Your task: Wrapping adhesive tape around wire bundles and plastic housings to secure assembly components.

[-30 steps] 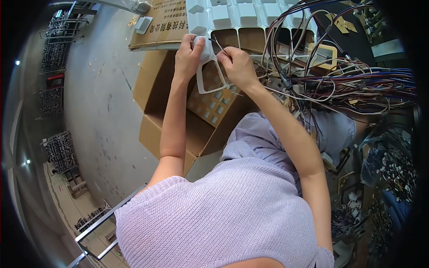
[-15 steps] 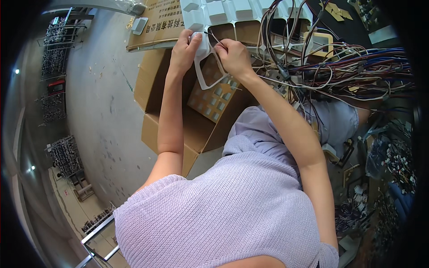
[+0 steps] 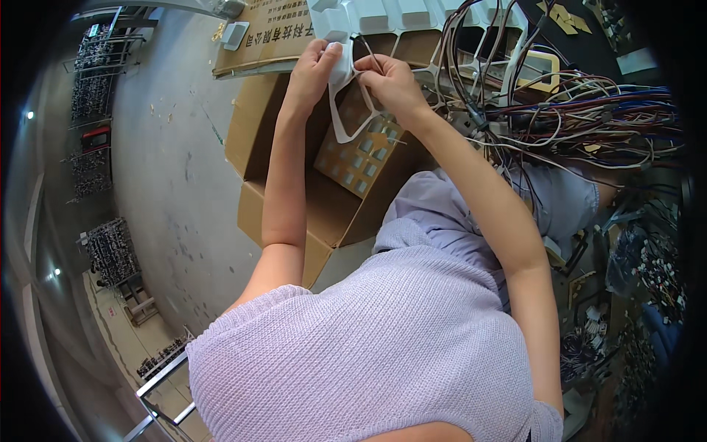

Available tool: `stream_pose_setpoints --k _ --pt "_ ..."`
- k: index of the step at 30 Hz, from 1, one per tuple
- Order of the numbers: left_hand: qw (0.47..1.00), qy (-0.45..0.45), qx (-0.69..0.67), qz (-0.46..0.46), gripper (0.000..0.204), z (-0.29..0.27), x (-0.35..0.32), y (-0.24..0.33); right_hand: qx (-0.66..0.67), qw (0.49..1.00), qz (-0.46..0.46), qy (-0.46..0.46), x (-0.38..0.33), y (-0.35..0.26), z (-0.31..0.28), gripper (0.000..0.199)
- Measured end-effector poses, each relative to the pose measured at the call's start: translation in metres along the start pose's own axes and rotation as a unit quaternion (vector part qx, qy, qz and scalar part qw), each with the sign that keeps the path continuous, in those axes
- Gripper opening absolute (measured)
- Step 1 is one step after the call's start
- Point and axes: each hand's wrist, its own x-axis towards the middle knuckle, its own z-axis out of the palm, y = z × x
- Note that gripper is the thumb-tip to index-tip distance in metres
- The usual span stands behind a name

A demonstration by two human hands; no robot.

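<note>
My left hand grips a white block at the near corner of a white sheet with raised blocks, its thumb on top. A thin white web frame hangs from that corner, looped over the box. Just to the right, my right hand is closed in a pinch on a thin dark-tipped wire, whose tip points toward the white block. Its fingertips are beside the web frame; whether they also touch it I cannot tell.
Below my hands stands an open cardboard box with a brown board of small pale squares inside. A flat printed carton lies behind. Bundled wires spread at the right, over my lap. Loose cables and connectors lie at far right.
The view has shifted slightly, and both hands appear a little farther right. My right hand still pinches the wire, which stands more upright; my left hand keeps its hold on the white block.
</note>
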Motion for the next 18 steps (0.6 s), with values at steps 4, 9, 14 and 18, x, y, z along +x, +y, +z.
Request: stream_pose_setpoints --k 4,9,14,18 --pt "1.0 0.003 0.007 -0.006 0.042 -0.003 0.001 0.007 -0.027 0.999 -0.009 -0.014 -0.002 -0.004 -0.006 0.021" --pt "0.999 -0.03 -0.017 -0.026 0.034 -0.006 0.001 0.008 -0.013 0.999 -0.006 -0.038 -0.007 -0.01 -0.008 0.024" --pt "0.998 -0.049 -0.03 -0.021 0.031 -0.008 -0.002 0.015 -0.055 0.997 -0.059 -0.021 0.003 0.003 -0.006 0.018" --pt "0.995 -0.059 -0.056 -0.053 0.031 -0.017 -0.004 0.017 -0.187 0.975 -0.065 0.099 0.009 0.011 -0.005 0.02"
